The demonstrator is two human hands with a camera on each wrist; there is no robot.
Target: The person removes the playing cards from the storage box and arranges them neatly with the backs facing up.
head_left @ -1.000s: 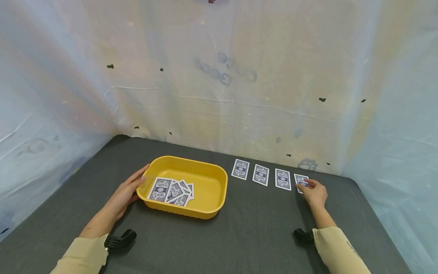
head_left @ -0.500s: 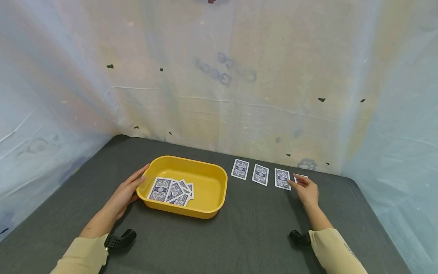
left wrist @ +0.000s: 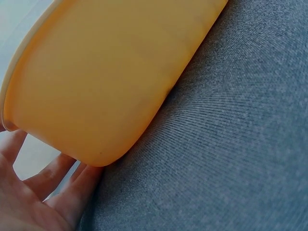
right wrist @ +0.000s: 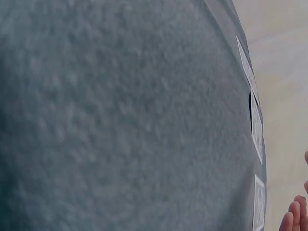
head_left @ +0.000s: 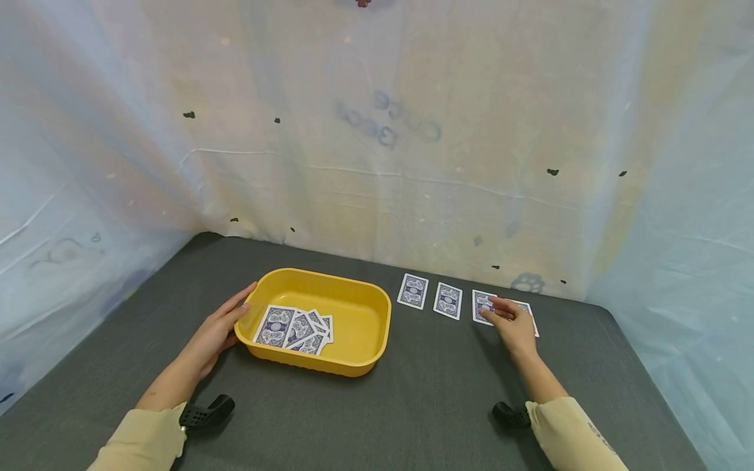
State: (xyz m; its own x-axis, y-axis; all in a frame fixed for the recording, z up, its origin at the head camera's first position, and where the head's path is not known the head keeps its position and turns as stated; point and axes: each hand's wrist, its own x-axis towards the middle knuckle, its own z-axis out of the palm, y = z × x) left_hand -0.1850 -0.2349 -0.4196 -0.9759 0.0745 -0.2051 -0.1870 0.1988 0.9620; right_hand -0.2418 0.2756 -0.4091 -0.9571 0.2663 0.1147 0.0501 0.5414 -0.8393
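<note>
My left hand (head_left: pixel 212 333) holds the left end of a yellow plastic tub (head_left: pixel 359 314), thumb at its rim and fingers against the outside. Several playing cards (head_left: pixel 277 326) lie in the tub, overlapping, patterned blue backs up. To the right, more cards lie face down in a row: the leftmost card (head_left: pixel 413 291), the card beside it (head_left: pixel 448 301), a third card (head_left: pixel 480 306) and the rightmost card (head_left: pixel 533 320). Over the third card hovers my right hand (head_left: pixel 517 333), partly covering it and the rightmost one. In the right wrist view, fingertips (right wrist: pixel 294 216) show with nothing between them.
Dark grey cloth covers the table (head_left: pixel 412 405). Behind the cards, a pale plastic sheet (head_left: pixel 377 170) hangs down to the table's back edge and along both sides. Each wrist wears a black band, the left band (head_left: pixel 206 413) standing out near the tub.
My right hand has moved left from the rightmost card to the third card, and the rightmost card's right edge now shows. My left hand and the tub have stayed put.
</note>
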